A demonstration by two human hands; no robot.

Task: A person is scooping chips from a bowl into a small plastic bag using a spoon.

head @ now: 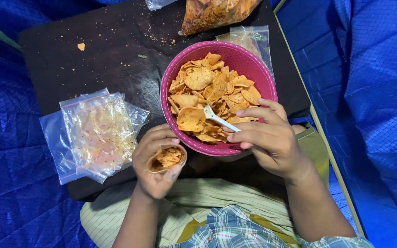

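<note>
The setting is showing as an informal, home-style snack-packing spot. Blue tarpaulin (382, 92) is covering the surroundings, a black board (93, 59) is serving as the work surface, and a pink bowl (253, 64) of chips (212, 92), empty plastic bags (93, 133) and a filled bulk bag (217, 14) are lying on it.

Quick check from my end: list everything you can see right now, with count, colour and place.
Bowl: one, pink, centre of the black board.
Chips: many, orange, heaped in the bowl.
Spoon: one, white, over the chips in the right hand.
Small bag: one, clear, part-filled with chips, in the left hand.
Empty bags: a stack, clear, left of the bowl.
Large bag: one, clear, full of chips, top edge.
Black board: one, with crumbs, on the lap.
Blue sheet: around the board on both sides.
Left hand: closed around the small bag.
Right hand: gripping the spoon.
</note>
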